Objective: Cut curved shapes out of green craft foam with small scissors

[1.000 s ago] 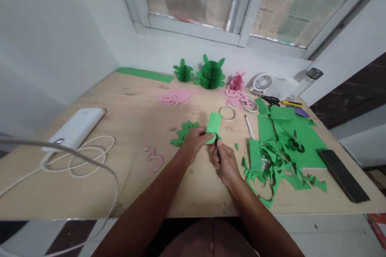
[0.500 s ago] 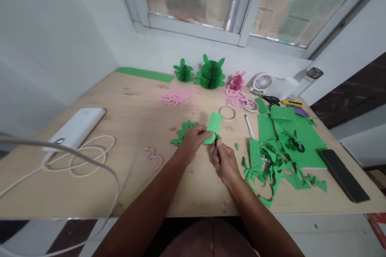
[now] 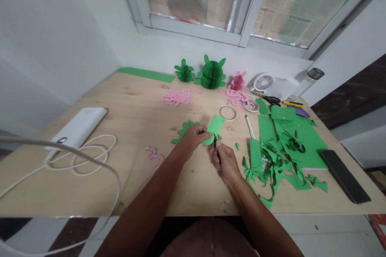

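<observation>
Left grip: the left hand (image 3: 193,140) is clamped on the strip (image 3: 216,122), thumb on top.
Right grip: the right hand (image 3: 226,158) is closed round the scissors (image 3: 217,153); the handles are mostly hidden, and I cannot tell how far the blades stand apart.
Strip: green paper with faint marks, its far end just beside the ring (image 3: 228,119), its rounded near end by the blades.
Cutting: the curve should come smoothest if the left hand turns the paper while the scissors hold one angle, taking short bites. The left thumb sits close to the blades, so it is best moved clear before each bite.
Cutouts (image 3: 183,127): green, left of the ring and nearer the person, partly hidden by the left hand.
Pen (image 3: 250,126): just right of the ring, on the worktop (image 3: 129,128).
Scraps (image 3: 273,168): a green tangle, nearer the person than the ring and to its right; a loose heap, in no container that I can see.
Pink pieces (image 3: 177,96): piled left of the ring and beyond it.
Bottle (image 3: 303,86): beyond the ring, far to its right, capped; its contents cannot be told.
Fan (image 3: 263,83): beyond the ring, between it and the bottle.
</observation>
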The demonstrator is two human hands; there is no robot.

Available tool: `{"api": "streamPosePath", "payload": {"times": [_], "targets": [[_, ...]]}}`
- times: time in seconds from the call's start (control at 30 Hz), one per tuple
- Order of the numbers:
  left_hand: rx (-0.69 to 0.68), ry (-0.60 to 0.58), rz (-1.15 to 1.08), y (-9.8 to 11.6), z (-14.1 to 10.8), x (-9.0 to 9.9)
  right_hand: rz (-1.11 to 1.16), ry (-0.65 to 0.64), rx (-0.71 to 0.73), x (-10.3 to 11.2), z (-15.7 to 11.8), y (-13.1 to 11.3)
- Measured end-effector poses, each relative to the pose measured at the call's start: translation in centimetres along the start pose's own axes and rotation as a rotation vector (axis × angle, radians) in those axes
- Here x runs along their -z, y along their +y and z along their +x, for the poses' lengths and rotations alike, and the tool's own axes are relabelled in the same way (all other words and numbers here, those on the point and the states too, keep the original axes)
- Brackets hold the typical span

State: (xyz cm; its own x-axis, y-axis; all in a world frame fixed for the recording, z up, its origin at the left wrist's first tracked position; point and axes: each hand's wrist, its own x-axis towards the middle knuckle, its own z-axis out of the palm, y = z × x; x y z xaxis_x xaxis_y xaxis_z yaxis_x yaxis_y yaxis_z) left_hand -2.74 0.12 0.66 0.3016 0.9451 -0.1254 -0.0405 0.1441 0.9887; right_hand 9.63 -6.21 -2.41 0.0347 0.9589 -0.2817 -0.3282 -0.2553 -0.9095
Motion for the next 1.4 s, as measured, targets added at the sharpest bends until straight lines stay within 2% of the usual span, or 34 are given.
{"api": "streamPosePath", "payload": {"times": [0.83, 1.07, 1.4], "targets": [[0.02, -0.106, 0.053, -0.1, 0.2, 0.7, -0.039, -0.034, -0.006, 0.2, 0.0, -0.3], [0.03, -0.124, 0.043, -0.8, 0.6, 1.2, -0.06, -0.041, -0.014, 0.5, 0.2, -0.3], [0.036, -0.131, 0.019, -0.5, 0.4, 1.1, -0.114, -0.019, 0.048, 0.2, 0.0, -0.6]]}}
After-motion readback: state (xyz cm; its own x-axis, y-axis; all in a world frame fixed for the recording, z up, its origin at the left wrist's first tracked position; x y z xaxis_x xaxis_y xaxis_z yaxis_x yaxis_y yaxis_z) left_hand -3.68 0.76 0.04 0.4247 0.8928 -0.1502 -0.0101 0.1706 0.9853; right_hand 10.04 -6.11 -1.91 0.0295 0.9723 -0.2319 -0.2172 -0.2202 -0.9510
